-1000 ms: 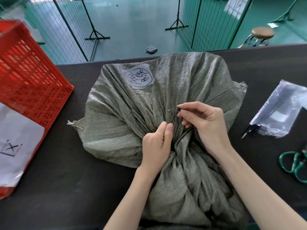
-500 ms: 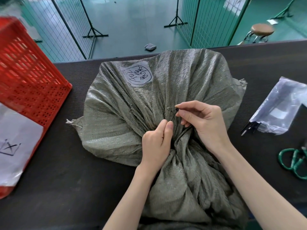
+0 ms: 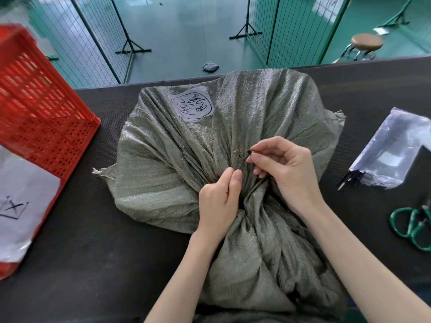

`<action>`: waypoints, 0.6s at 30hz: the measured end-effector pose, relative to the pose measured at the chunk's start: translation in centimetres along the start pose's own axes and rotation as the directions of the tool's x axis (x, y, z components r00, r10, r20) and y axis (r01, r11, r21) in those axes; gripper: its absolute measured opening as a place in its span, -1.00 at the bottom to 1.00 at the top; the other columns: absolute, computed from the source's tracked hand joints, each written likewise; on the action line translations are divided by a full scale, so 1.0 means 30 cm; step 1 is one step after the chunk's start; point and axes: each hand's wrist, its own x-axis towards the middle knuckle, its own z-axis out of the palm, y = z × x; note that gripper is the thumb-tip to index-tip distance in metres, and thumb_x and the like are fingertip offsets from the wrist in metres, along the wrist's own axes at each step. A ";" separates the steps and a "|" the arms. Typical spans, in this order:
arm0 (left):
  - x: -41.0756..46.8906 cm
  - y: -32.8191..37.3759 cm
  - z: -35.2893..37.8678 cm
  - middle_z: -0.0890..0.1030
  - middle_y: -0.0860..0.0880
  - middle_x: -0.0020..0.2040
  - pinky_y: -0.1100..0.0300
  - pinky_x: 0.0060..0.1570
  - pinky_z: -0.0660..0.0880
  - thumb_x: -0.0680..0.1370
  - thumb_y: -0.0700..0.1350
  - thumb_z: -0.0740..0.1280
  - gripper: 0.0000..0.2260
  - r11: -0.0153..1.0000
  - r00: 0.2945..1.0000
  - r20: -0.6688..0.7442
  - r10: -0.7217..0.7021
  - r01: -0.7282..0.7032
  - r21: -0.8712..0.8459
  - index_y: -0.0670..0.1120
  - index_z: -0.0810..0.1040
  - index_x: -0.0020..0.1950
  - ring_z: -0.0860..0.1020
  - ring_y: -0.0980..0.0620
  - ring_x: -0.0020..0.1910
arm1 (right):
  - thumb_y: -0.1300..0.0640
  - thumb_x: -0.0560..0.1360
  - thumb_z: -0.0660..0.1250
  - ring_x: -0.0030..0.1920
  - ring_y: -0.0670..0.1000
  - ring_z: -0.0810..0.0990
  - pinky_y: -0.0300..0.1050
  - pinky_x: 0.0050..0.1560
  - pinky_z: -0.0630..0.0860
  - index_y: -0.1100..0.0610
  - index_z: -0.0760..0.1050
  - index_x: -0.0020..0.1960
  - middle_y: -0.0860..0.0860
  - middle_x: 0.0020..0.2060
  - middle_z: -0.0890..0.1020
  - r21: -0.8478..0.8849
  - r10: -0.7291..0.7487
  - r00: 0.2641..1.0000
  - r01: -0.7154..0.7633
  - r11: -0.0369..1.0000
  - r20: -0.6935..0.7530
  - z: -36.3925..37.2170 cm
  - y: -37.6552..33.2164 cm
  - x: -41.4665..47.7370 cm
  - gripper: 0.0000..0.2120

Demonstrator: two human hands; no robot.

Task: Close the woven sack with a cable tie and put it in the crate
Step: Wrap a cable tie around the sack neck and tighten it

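Observation:
A grey-green woven sack (image 3: 168, 164) lies on the dark table, its neck gathered into folds at the middle; a white label with handwriting is stuck on its upper part. My left hand (image 3: 219, 201) is clenched around the gathered neck. My right hand (image 3: 286, 169) pinches the end of a thin black cable tie (image 3: 248, 152) between thumb and forefinger just above the neck; most of the tie is hidden in the folds. A red plastic crate (image 3: 44, 113) stands at the left edge with a white paper sheet on its side.
A clear plastic bag (image 3: 394, 150) with several black cable ties poking out lies at the right. Green-handled scissors (image 3: 412, 227) lie near the right edge. Beyond the table's far edge are a green floor, wire fence panels and a round stool (image 3: 366, 43).
Both hands and the sack have stayed nearly still. My right hand's fingers have shifted slightly on the tie's end; the view has drifted a little.

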 end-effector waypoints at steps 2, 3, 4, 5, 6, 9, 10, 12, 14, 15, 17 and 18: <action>0.000 0.001 0.000 0.28 0.01 -0.55 -0.01 -0.49 0.31 0.58 0.05 0.05 -0.71 1.000 1.000 0.004 -0.004 0.004 -0.005 0.00 0.26 -0.31 0.34 -0.15 -0.52 | 0.40 0.41 0.39 -0.45 -0.10 0.55 -0.31 -0.41 0.47 0.19 0.56 -0.15 0.00 -0.37 0.67 0.000 0.004 1.000 -0.004 1.000 0.013 -0.001 0.001 0.001 -0.87; 0.000 0.001 0.000 0.24 0.04 -0.55 0.00 -0.48 0.29 0.58 0.06 0.05 -0.72 1.000 1.000 0.003 -0.005 0.005 -0.006 0.01 0.25 -0.31 0.33 -0.13 -0.52 | 0.40 0.40 0.39 -0.44 -0.10 0.55 -0.31 -0.40 0.47 0.19 0.57 -0.15 0.00 -0.38 0.67 -0.008 0.007 1.000 -0.007 1.000 0.026 -0.001 0.000 0.001 -0.87; 0.000 0.000 0.000 0.21 0.06 -0.55 0.00 -0.48 0.27 0.58 0.06 0.05 -0.73 1.000 1.000 0.003 -0.006 0.006 -0.004 0.03 0.24 -0.31 0.32 -0.12 -0.51 | 0.40 0.40 0.39 -0.44 -0.11 0.55 -0.31 -0.40 0.47 0.20 0.57 -0.16 -0.01 -0.38 0.67 -0.023 0.012 0.999 -0.011 1.000 0.042 -0.002 -0.002 0.002 -0.87; 0.001 0.000 0.000 0.19 0.07 -0.55 0.00 -0.47 0.26 0.58 0.06 0.04 -0.73 1.000 1.000 0.003 -0.006 0.006 -0.001 0.04 0.23 -0.31 0.31 -0.12 -0.50 | 0.40 0.40 0.40 -0.45 -0.11 0.54 -0.31 -0.40 0.47 0.20 0.58 -0.16 -0.01 -0.39 0.66 -0.043 0.018 0.998 -0.016 0.999 0.060 -0.002 -0.004 0.003 -0.87; 0.000 0.000 0.000 0.19 0.08 -0.55 -0.01 -0.47 0.24 0.58 0.06 0.04 -0.73 1.000 1.000 0.003 -0.006 0.006 0.002 0.04 0.24 -0.31 0.31 -0.12 -0.50 | 0.40 0.39 0.41 -0.45 -0.11 0.54 -0.31 -0.40 0.48 0.20 0.58 -0.17 0.00 -0.39 0.66 -0.063 0.026 0.997 -0.021 0.998 0.078 -0.003 -0.006 0.003 -0.87; -0.001 0.001 0.000 0.20 0.08 -0.54 -0.03 -0.46 0.25 0.57 0.06 0.04 -0.73 1.000 1.000 0.001 -0.012 0.012 -0.007 0.04 0.24 -0.31 0.31 -0.13 -0.49 | 0.39 0.36 0.44 -0.45 -0.07 0.55 -0.30 -0.39 0.49 0.17 0.53 -0.20 0.15 -0.33 0.65 -0.092 0.039 0.993 -0.029 0.995 0.109 -0.006 -0.013 0.004 -0.83; -0.001 0.001 -0.001 0.21 0.08 -0.54 -0.04 -0.46 0.26 0.57 0.06 0.04 -0.73 1.000 1.000 -0.001 -0.017 0.017 -0.014 0.04 0.23 -0.32 0.32 -0.13 -0.49 | 0.39 0.35 0.45 -0.44 -0.04 0.55 -0.29 -0.39 0.49 0.15 0.50 -0.21 0.17 -0.32 0.65 -0.094 0.040 0.993 -0.029 0.995 0.112 -0.007 -0.013 0.004 -0.80; -0.002 0.001 -0.001 0.27 0.05 -0.54 -0.06 -0.48 0.30 0.58 0.07 0.03 -0.71 0.999 1.000 -0.001 -0.031 0.031 -0.032 0.05 0.22 -0.34 0.33 -0.12 -0.52 | 0.38 0.33 0.47 -0.43 0.00 0.56 -0.26 -0.37 0.50 0.13 0.44 -0.24 0.15 -0.32 0.66 -0.110 0.043 0.992 -0.030 0.994 0.118 -0.008 -0.010 0.005 -0.75; -0.003 0.001 -0.001 0.36 -0.10 -0.55 -0.10 -0.48 0.35 0.58 0.09 0.03 -0.71 0.997 0.999 0.002 -0.048 0.048 -0.068 0.07 0.22 -0.34 0.37 -0.16 -0.53 | 0.37 0.33 0.48 -0.43 -0.01 0.55 -0.23 -0.35 0.51 0.11 0.41 -0.26 0.13 -0.33 0.67 -0.150 0.041 0.991 -0.021 0.989 0.127 -0.005 -0.007 0.005 -0.72; -0.004 0.001 -0.002 0.38 -0.16 -0.53 -0.12 -0.48 0.35 0.58 0.09 0.03 -0.70 0.994 0.998 0.003 -0.058 0.058 -0.091 0.06 0.24 -0.34 0.37 -0.17 -0.53 | 0.36 0.33 0.49 -0.44 -0.03 0.55 -0.24 -0.34 0.50 0.10 0.40 -0.27 0.11 -0.34 0.67 -0.169 0.038 0.991 -0.015 0.985 0.131 -0.003 -0.006 0.004 -0.71; -0.005 0.001 -0.002 0.39 -0.21 -0.52 -0.15 -0.48 0.35 0.58 0.10 0.04 -0.67 0.989 0.997 0.004 -0.080 0.080 -0.128 -0.01 0.26 -0.33 0.36 -0.18 -0.53 | 0.36 0.32 0.49 -0.44 -0.06 0.54 -0.25 -0.33 0.50 0.10 0.40 -0.27 0.08 -0.35 0.66 -0.187 0.035 0.990 -0.010 0.982 0.133 -0.002 -0.007 0.002 -0.70; -0.006 0.002 -0.003 0.39 -0.21 -0.52 -0.15 -0.48 0.35 0.58 0.10 0.05 -0.66 0.986 0.996 0.004 -0.091 0.090 -0.141 -0.04 0.26 -0.33 0.35 -0.18 -0.53 | 0.37 0.32 0.49 -0.44 -0.06 0.55 -0.26 -0.33 0.51 0.10 0.40 -0.27 0.07 -0.35 0.66 -0.185 0.035 0.990 -0.010 0.983 0.134 -0.002 -0.009 0.001 -0.70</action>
